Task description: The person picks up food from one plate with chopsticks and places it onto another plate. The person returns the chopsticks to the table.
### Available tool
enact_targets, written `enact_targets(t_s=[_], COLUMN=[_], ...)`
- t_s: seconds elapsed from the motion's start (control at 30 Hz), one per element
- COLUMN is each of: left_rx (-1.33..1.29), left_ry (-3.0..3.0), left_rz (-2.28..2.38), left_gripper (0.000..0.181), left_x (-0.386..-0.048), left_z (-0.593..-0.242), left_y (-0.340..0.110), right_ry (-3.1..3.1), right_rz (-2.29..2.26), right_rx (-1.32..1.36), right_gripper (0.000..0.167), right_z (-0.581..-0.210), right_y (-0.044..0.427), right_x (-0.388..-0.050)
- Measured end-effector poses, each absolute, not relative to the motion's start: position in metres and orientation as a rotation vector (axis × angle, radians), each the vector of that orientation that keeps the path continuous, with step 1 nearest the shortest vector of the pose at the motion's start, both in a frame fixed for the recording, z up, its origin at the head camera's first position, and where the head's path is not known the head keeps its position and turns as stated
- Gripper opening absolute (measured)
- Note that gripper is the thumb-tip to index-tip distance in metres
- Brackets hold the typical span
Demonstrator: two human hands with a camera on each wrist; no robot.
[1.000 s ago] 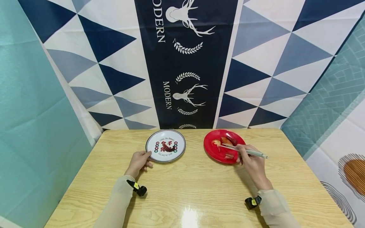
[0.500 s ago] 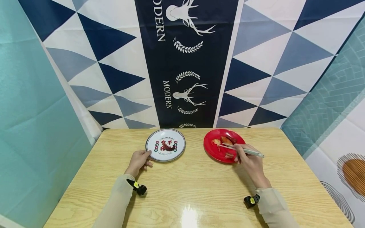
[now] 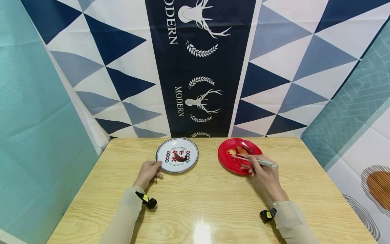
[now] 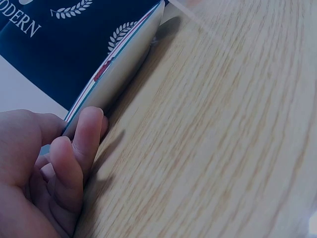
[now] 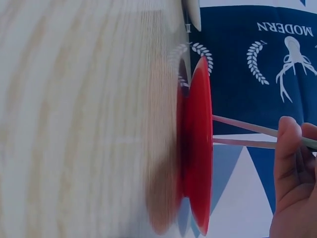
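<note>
My left hand pinches the near left rim of a white plate with a dark edge, lettering and a red-brown picture; in the left wrist view the thumb lies over the rim of the plate and fingers sit below. My right hand holds a pair of pale chopsticks over a red plate. Their tips are at a yellowish shrimp-like piece; whether they grip it, I cannot tell. Also on the red plate are an orange-brown piece, a dark red piece and a pinkish piece.
Both plates stand near the back edge of a light wooden table, with a gap between them. Behind rises a patterned cloth. A teal sheet hangs at the left, and more patterned cloth at the right.
My right hand and the rear ends of the chopsticks have shifted slightly left, while the tips stay at the yellowish piece. The left hand and the white plate have not moved.
</note>
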State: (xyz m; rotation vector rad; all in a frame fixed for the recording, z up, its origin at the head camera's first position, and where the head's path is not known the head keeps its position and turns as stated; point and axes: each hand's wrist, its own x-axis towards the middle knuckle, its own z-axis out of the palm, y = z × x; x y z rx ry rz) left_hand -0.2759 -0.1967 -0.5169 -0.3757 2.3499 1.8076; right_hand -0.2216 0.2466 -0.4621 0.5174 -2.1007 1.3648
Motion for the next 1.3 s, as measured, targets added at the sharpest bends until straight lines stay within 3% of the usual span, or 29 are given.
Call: enact_targets(t_s=[0.3,0.73,1.3], left_rx=[-0.378,-0.401,-0.387], left_ry=[2.362,2.357,2.356], left_rz=[1.806,1.805,1.808], left_gripper=[0.034,0.034,0.034], left_x=[-0.275,-0.276,-0.276], left_z=[-0.516,-0.517,-0.518], left_y=[-0.196,-0.195,-0.196], right_ry=[-2.107,-2.148,-2.184], right_rz=[1.2,0.906,1.047], right_rx=[0.537,0.653,0.633], right_gripper=[0.014,0.018,0.016], right_z=[-0.488,-0.485,-0.486], right_y=[0.255,0.256,0.253], right_x=[-0.24,-0.245,-0.248])
